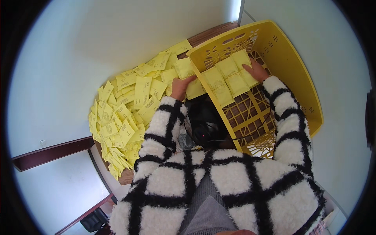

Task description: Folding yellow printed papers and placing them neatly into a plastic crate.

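Yellow packets [229, 78] in yellow basket [297, 78]: right hand [256, 70] fingers flat, left hand [181, 87] fingers gripping one.

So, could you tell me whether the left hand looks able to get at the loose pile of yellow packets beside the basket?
Probably yes: the left hand rests at the pile of yellow packets, outside the yellow basket, with nothing visible between them.
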A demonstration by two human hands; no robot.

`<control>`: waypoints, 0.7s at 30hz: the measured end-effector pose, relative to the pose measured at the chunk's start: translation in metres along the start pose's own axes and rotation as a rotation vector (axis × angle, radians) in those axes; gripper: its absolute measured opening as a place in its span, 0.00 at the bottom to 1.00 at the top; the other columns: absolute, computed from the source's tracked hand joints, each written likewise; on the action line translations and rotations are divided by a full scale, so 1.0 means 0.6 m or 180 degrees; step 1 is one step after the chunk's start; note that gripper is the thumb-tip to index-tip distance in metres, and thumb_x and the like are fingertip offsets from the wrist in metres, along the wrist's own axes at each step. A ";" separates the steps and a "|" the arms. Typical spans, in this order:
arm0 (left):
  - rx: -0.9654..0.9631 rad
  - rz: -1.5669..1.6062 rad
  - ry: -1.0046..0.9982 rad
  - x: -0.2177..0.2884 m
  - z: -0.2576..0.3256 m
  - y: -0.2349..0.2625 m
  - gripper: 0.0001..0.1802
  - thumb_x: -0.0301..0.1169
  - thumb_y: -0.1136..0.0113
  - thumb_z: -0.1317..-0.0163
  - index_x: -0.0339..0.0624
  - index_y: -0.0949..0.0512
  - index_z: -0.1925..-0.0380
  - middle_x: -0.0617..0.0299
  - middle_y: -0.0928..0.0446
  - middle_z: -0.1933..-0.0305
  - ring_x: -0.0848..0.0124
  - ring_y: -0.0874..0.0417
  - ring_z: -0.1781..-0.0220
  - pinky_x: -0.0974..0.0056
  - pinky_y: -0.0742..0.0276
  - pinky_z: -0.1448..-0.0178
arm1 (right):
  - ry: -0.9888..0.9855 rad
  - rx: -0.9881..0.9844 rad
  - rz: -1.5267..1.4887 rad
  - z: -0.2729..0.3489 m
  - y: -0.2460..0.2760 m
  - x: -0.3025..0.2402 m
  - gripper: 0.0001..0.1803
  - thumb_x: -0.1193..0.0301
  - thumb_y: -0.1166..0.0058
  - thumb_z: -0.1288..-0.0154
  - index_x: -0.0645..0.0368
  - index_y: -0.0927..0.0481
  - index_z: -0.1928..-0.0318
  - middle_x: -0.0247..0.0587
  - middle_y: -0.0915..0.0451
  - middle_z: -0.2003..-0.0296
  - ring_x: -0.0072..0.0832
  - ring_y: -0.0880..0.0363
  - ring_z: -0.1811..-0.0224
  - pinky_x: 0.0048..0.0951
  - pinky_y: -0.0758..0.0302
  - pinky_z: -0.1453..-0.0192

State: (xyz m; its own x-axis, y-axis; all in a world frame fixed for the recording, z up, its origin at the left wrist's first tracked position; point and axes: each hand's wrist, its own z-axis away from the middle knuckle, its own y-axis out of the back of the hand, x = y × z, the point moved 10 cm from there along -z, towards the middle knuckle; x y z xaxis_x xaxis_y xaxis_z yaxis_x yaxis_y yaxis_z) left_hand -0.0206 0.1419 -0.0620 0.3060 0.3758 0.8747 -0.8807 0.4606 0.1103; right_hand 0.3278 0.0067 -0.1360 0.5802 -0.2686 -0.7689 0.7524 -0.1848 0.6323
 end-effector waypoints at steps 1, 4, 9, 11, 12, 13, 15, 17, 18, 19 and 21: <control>-0.0138 0.0118 0.0093 -0.002 0.005 -0.005 0.24 0.34 0.28 0.45 0.26 0.20 0.55 0.53 0.15 0.60 0.65 0.13 0.64 0.64 0.18 0.59 | 0.0002 -0.0059 0.0078 0.005 -0.002 0.001 0.37 0.47 0.49 0.29 0.64 0.34 0.33 0.61 0.22 0.44 0.52 0.23 0.44 0.44 0.28 0.40; -0.0295 0.0599 0.0340 -0.025 0.008 0.017 0.24 0.33 0.29 0.44 0.28 0.21 0.52 0.53 0.16 0.56 0.63 0.13 0.60 0.62 0.16 0.54 | 0.0190 0.0078 0.0440 0.020 0.007 -0.038 0.34 0.47 0.51 0.29 0.62 0.30 0.36 0.56 0.19 0.49 0.50 0.20 0.48 0.44 0.27 0.42; -0.0365 0.1428 0.0406 -0.030 0.045 0.093 0.22 0.31 0.33 0.39 0.33 0.23 0.47 0.54 0.17 0.51 0.62 0.14 0.52 0.58 0.15 0.46 | 0.0375 0.0928 0.0453 0.062 0.093 -0.167 0.22 0.56 0.47 0.29 0.63 0.20 0.50 0.47 0.17 0.59 0.43 0.19 0.58 0.40 0.24 0.51; -0.0351 0.1525 0.0165 -0.006 0.067 0.140 0.21 0.31 0.35 0.38 0.33 0.23 0.47 0.53 0.17 0.51 0.61 0.14 0.51 0.57 0.16 0.45 | 0.0790 0.1483 0.0198 0.088 0.132 -0.249 0.17 0.60 0.46 0.29 0.64 0.18 0.54 0.45 0.17 0.63 0.39 0.19 0.62 0.37 0.24 0.54; -0.0301 0.1571 0.0118 0.014 0.084 0.155 0.22 0.31 0.38 0.36 0.31 0.25 0.44 0.52 0.18 0.49 0.59 0.15 0.49 0.56 0.17 0.43 | 0.1028 0.1652 -0.0232 0.103 0.149 -0.299 0.14 0.64 0.45 0.29 0.65 0.18 0.56 0.44 0.17 0.64 0.36 0.19 0.63 0.34 0.24 0.56; -0.0297 0.1575 0.0126 0.031 0.100 0.160 0.22 0.31 0.38 0.36 0.31 0.25 0.44 0.52 0.18 0.49 0.59 0.15 0.49 0.56 0.17 0.43 | 0.1249 0.1824 -0.0648 0.121 0.166 -0.343 0.11 0.68 0.45 0.29 0.66 0.18 0.58 0.43 0.18 0.66 0.32 0.20 0.64 0.31 0.25 0.57; -0.0436 0.1894 -0.0201 0.088 0.141 0.161 0.21 0.29 0.37 0.37 0.32 0.25 0.45 0.53 0.18 0.50 0.62 0.15 0.51 0.57 0.16 0.45 | 0.1438 0.1581 -0.0814 0.135 0.160 -0.428 0.11 0.69 0.46 0.28 0.65 0.18 0.57 0.40 0.18 0.66 0.28 0.20 0.63 0.30 0.25 0.56; -0.0584 0.1854 -0.0383 0.143 0.191 0.132 0.22 0.29 0.39 0.36 0.32 0.26 0.44 0.53 0.19 0.48 0.62 0.16 0.49 0.57 0.17 0.44 | 0.1603 0.0952 -0.1395 0.141 0.120 -0.494 0.13 0.68 0.45 0.28 0.64 0.20 0.51 0.38 0.18 0.62 0.25 0.19 0.59 0.28 0.24 0.53; -0.0719 0.1811 -0.0603 0.177 0.220 0.117 0.22 0.29 0.40 0.35 0.31 0.27 0.43 0.52 0.20 0.46 0.62 0.17 0.47 0.58 0.18 0.42 | 0.1617 0.0528 -0.1830 0.138 0.092 -0.528 0.16 0.66 0.44 0.29 0.64 0.21 0.47 0.38 0.18 0.59 0.24 0.19 0.55 0.28 0.24 0.51; -0.0699 0.1817 -0.0622 0.196 0.244 0.106 0.22 0.29 0.40 0.35 0.31 0.27 0.43 0.52 0.20 0.46 0.62 0.17 0.47 0.58 0.18 0.42 | 0.1639 0.0512 -0.1832 0.148 0.081 -0.567 0.16 0.66 0.44 0.29 0.64 0.21 0.47 0.38 0.18 0.59 0.24 0.19 0.55 0.28 0.24 0.51; -0.1028 0.1417 -0.0945 0.237 0.292 0.059 0.24 0.28 0.42 0.35 0.31 0.30 0.40 0.52 0.22 0.43 0.62 0.19 0.43 0.60 0.21 0.39 | 0.1411 -0.0017 -0.2122 0.170 0.040 -0.621 0.31 0.62 0.39 0.32 0.62 0.32 0.34 0.45 0.21 0.49 0.28 0.20 0.48 0.27 0.23 0.47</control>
State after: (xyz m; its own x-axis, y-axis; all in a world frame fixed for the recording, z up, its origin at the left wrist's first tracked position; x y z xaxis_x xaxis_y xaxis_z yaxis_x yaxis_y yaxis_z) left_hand -0.0717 0.0707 0.1494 -0.2195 0.3695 0.9029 -0.7328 0.5485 -0.4026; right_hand 0.0978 0.0056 0.1755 0.0768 0.2978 -0.9515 0.9852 -0.1693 0.0265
